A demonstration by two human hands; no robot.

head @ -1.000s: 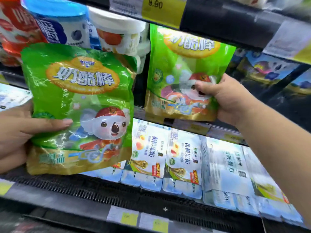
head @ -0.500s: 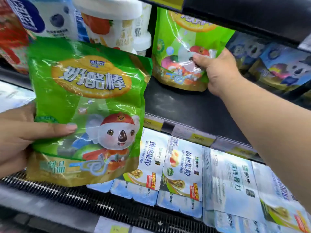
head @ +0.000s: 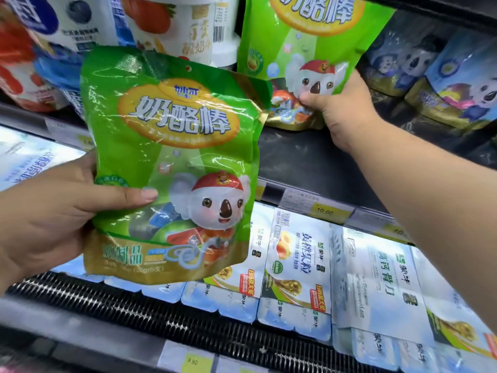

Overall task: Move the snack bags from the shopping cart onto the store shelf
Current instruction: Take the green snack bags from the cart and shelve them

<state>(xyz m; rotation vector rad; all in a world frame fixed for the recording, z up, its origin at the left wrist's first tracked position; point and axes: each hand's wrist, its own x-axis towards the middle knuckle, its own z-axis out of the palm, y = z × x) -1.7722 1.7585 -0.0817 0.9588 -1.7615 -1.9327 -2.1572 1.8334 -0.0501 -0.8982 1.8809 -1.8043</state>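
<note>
Left hand gripped a green snack bag before the shelf; right hand pinched a second bag standing on it.

1. Two green snack bags: near bag, far bag.
2. Two hands, left hand and right hand, gripping one bag apiece.
3. At least two blue koala bags, far right.
4. At least three yogurt tubs, upper left, cropped.
5. Two legible price tags: 10.00, 8.80.
6. Yogurt multipacks below, too overlapped to count.
</note>
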